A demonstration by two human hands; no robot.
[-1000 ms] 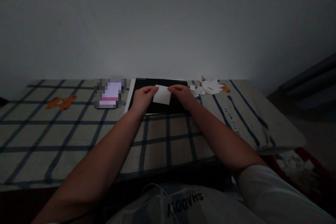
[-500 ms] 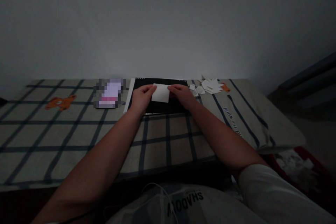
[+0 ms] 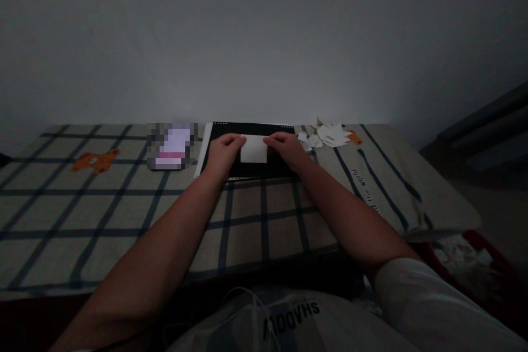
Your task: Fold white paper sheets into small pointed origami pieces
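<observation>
A small white piece of paper (image 3: 254,150) is stretched between my two hands, over a black sheet (image 3: 251,127) that lies on the checked tablecloth. My left hand (image 3: 225,153) pinches its upper left corner between thumb and fingers. At the upper right corner, my right hand (image 3: 287,148) pinches it the same way. Some of the fingers are hidden behind the paper or curled under. White sheet edges (image 3: 202,151) show from beneath the black sheet.
A heap of white paper pieces (image 3: 332,135) lies right of the black sheet. To the left is a phone-like, blurred object (image 3: 173,146). The checked tablecloth (image 3: 136,214) covers the table against a wall. A red bin (image 3: 493,256) with white scraps stands below at right.
The white paper has dropped slightly and shifted a little to the right, and its top edge is now more level. Both hands keep their pinch and have barely moved.
</observation>
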